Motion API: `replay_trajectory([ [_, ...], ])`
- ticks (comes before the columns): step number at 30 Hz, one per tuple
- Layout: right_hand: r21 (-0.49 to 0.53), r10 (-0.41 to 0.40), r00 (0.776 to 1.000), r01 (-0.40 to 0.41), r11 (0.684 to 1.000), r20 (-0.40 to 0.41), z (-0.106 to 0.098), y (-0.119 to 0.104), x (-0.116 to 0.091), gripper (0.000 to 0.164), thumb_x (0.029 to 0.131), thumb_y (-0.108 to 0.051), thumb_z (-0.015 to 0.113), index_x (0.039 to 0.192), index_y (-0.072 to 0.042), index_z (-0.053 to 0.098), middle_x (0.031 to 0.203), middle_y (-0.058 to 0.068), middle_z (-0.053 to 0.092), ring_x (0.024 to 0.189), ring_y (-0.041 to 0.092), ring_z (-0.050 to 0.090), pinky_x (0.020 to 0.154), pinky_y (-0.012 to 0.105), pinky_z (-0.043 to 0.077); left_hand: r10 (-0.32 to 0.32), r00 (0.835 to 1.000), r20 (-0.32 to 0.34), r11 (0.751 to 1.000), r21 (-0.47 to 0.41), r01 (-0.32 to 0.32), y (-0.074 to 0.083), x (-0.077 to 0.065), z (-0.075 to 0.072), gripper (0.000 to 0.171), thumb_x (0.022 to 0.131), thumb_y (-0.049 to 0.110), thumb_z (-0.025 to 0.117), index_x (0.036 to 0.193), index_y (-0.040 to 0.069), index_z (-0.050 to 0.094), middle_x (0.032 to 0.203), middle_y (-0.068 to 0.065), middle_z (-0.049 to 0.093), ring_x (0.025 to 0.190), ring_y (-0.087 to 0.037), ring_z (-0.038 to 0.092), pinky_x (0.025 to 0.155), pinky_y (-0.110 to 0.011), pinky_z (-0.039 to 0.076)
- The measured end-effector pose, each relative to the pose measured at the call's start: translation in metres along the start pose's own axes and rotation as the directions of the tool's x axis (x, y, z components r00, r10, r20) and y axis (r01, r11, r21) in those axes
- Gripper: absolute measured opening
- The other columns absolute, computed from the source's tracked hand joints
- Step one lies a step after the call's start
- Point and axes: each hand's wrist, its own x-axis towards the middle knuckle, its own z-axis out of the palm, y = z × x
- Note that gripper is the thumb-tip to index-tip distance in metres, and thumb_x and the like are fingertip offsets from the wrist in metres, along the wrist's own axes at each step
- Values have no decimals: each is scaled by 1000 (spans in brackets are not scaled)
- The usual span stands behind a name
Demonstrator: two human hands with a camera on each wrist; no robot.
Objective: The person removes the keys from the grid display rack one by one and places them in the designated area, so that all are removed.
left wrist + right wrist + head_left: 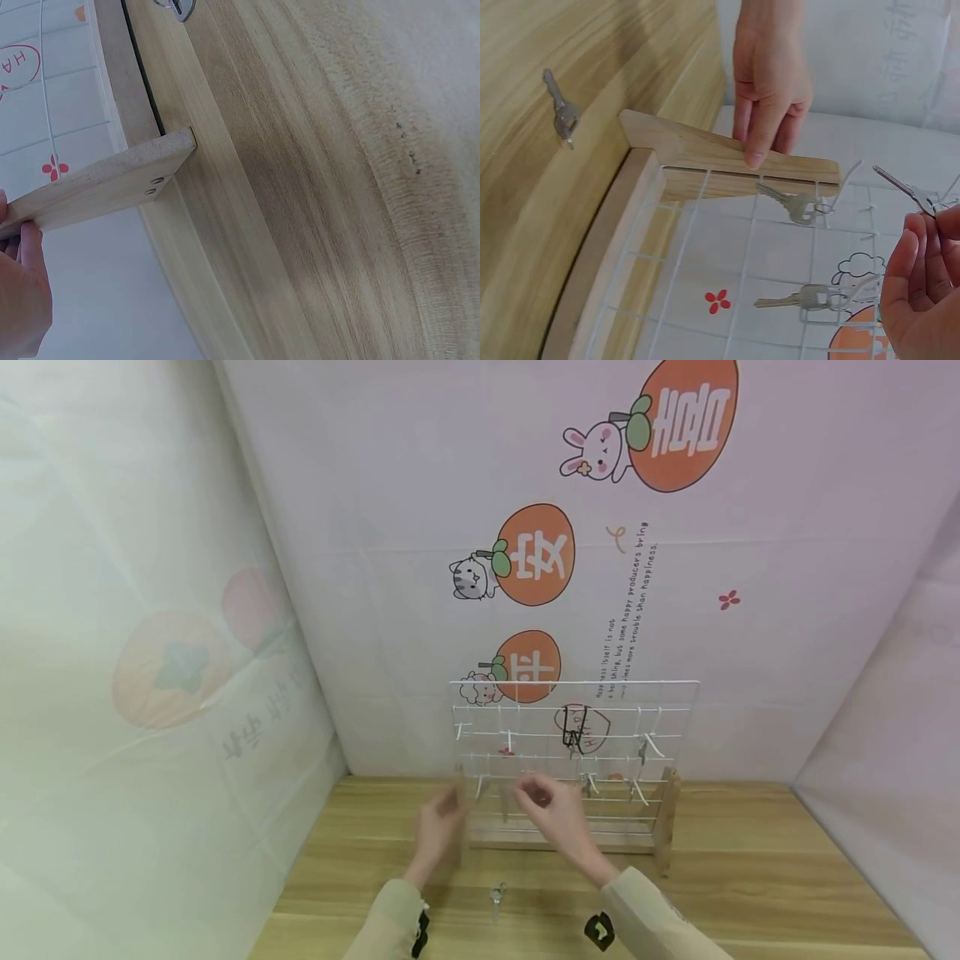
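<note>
A white wire grid rack [577,682] with wooden side posts stands on the table. My left hand [440,827] grips the rack's left wooden post [727,146], thumb on one side and fingers on the other. In the right wrist view, my right hand [926,289] pinches a metal key [906,187] in front of the grid, close to the white hooks. Below it, one key [799,206] hangs on a hook beside the left post, and another key [802,298] hangs on a neighbouring hook. A loose key [497,898] lies on the table in front of the rack.
More white hooks [652,745] stick out on the grid's right side, some with metal pieces hanging. A black wire holder [574,727] is fixed near the upper middle. Behind stands a white printed cloth [405,610]; another cloth wall [150,777] borders the wooden tabletop [750,860] on the left.
</note>
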Motion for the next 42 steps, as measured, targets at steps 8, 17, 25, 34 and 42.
replay_trajectory([
  [8,-48,72,995,-69,996,62,5,16,-14,7,87,-6,72,93,-7,73,83,1,74,71,0,63,67,13,56,-19,1000,-2,1000,8,19,0,1,0,43,85,10,75,125,-3,64,120,-23,70,111,-37,68,97,-48,57],
  [17,-26,126,985,-124,992,118,10,39,-27,4,88,-13,71,91,-12,73,81,0,73,70,1,61,65,14,55,-15,1000,13,1000,-6,15,-1,1,0,44,87,11,74,126,-5,62,122,-25,68,113,-39,66,99,-49,56],
  [25,-51,143,977,-136,989,159,15,56,-35,4,88,-10,70,91,-8,73,81,1,73,69,1,62,65,13,55,-39,999,19,999,-27,39,1,1,0,45,86,7,74,127,-5,61,124,-26,67,114,-40,66,99,-50,56],
  [34,-37,179,956,-175,984,233,22,76,-45,7,88,-6,67,92,-2,71,79,4,70,66,1,60,58,13,51,-8,1000,17,1000,-16,9,0,1,0,44,87,9,74,127,-6,62,122,-26,68,112,-40,66,98,-49,57],
  [42,-63,180,947,-169,984,267,29,90,-54,6,89,-7,67,90,-3,70,81,5,72,66,6,63,57,13,53,-17,999,27,999,-28,18,1,1,0,45,87,9,74,127,-6,61,122,-26,68,112,-40,67,95,-45,59],
])
